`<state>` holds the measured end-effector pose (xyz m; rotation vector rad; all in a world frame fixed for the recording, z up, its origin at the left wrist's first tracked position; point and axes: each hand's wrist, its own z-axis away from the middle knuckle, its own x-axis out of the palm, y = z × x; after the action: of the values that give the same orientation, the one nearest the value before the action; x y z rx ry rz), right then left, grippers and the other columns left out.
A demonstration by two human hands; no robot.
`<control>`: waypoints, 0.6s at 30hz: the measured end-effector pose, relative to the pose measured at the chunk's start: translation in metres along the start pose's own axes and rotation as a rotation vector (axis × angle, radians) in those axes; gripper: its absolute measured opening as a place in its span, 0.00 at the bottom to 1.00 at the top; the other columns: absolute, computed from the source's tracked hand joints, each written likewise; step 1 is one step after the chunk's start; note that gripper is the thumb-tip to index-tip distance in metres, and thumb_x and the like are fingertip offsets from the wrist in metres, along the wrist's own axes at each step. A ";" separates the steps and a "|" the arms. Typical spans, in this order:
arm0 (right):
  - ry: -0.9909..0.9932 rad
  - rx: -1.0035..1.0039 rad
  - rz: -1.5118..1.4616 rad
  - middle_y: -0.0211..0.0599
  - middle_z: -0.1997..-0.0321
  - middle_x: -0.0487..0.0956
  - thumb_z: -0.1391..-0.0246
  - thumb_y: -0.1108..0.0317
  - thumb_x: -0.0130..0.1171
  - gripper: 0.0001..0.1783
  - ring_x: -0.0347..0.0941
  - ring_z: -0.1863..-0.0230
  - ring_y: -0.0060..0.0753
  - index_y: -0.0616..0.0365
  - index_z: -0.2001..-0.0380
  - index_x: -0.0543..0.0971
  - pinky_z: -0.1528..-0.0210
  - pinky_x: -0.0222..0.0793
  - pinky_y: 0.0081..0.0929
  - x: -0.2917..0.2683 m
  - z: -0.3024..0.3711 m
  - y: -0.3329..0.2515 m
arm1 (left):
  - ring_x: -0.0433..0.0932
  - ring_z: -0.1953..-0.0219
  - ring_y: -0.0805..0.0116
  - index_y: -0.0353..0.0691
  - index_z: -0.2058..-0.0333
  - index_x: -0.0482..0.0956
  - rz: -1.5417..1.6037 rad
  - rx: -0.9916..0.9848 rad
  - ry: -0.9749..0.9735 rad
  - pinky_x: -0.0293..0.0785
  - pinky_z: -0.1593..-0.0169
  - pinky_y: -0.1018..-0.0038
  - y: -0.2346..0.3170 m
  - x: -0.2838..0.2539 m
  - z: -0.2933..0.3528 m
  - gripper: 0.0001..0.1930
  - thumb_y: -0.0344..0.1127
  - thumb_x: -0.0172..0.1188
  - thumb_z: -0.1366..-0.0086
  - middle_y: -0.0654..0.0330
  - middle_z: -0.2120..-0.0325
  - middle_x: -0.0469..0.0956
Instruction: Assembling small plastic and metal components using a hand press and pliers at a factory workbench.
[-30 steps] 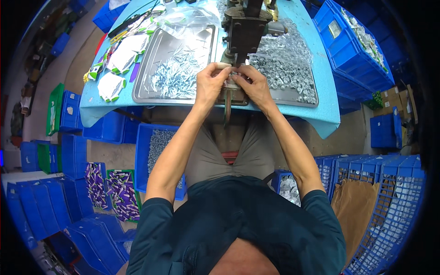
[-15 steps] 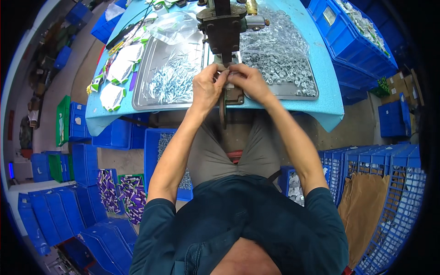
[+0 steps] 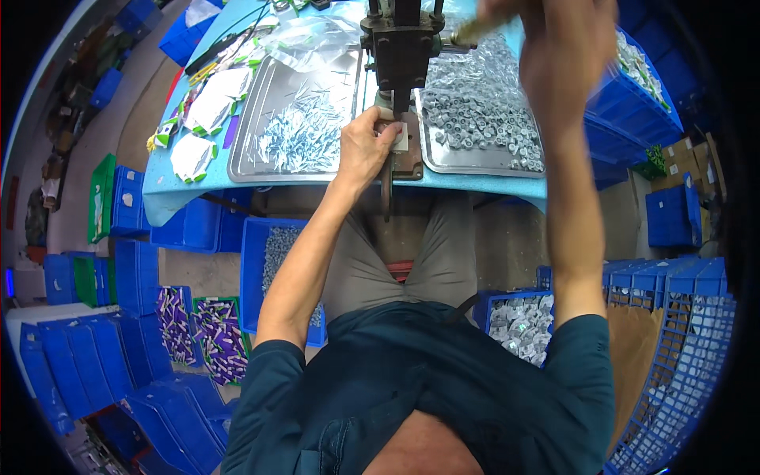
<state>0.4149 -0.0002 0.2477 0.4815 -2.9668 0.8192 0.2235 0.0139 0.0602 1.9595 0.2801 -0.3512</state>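
My left hand [image 3: 368, 146] is at the base of a dark metal bench press [image 3: 400, 55], thumb and fingers pinched together under its ram. What it holds is too small to make out. A small pale plate [image 3: 403, 141] shows beside the fingertips. My right hand [image 3: 566, 55] is raised at the upper right, smeared by motion, near the press's side lever [image 3: 459, 41]; its grip cannot be read. A metal tray of thin pale-blue pins [image 3: 301, 134] lies left of the press. Right of it, another tray holds small grey ring-like parts [image 3: 475, 119].
White and green packets [image 3: 214, 103] lie on the left of the blue-covered table [image 3: 162, 178]. Blue crates [image 3: 633, 127] stand at the far right. Bins around my legs hold grey parts [image 3: 518, 324] and purple-and-white pieces [image 3: 226, 340]. A blue mesh crate [image 3: 681, 348] is at the lower right.
My right hand has left the press base and risen up and to the right. My left hand stays pinched at the base. The view has shifted slightly.
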 end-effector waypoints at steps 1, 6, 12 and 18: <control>-0.054 -0.381 0.283 0.44 0.70 0.78 0.33 0.66 0.52 0.11 0.73 0.74 0.30 0.59 0.52 0.69 0.69 0.72 0.26 -0.001 0.028 0.004 | 0.78 0.76 0.63 0.34 0.67 0.79 -0.034 0.020 0.000 0.74 0.69 0.70 0.000 0.001 -0.001 0.08 0.31 0.66 0.42 0.54 0.79 0.78; -0.333 -0.306 0.581 0.46 0.68 0.78 0.32 0.59 0.49 0.15 0.74 0.72 0.36 0.62 0.57 0.73 0.64 0.72 0.38 -0.017 -0.031 -0.007 | 0.74 0.79 0.70 0.33 0.69 0.78 -0.020 -0.069 0.038 0.70 0.72 0.72 -0.006 0.003 -0.001 0.08 0.31 0.68 0.43 0.57 0.81 0.77; -0.116 0.542 0.598 0.33 0.73 0.77 0.38 0.52 0.54 0.20 0.74 0.71 0.26 0.60 0.68 0.79 0.66 0.71 0.26 -0.078 -0.044 0.069 | 0.73 0.78 0.80 0.34 0.68 0.83 0.169 -0.233 -0.010 0.68 0.73 0.81 -0.008 -0.019 -0.003 0.08 0.34 0.68 0.40 0.64 0.79 0.79; -0.619 0.578 1.204 0.44 0.56 0.76 0.50 0.70 0.64 0.19 0.71 0.52 0.51 0.59 0.53 0.78 0.48 0.67 0.42 -0.095 0.183 0.071 | 0.75 0.73 0.79 0.33 0.62 0.83 0.483 -0.453 0.081 0.71 0.67 0.83 -0.008 -0.107 0.066 0.09 0.32 0.67 0.37 0.64 0.73 0.80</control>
<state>0.4944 -0.0079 0.0445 -1.4993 -3.2873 1.8577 0.1133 -0.0468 0.0680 1.5300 -0.0657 0.1027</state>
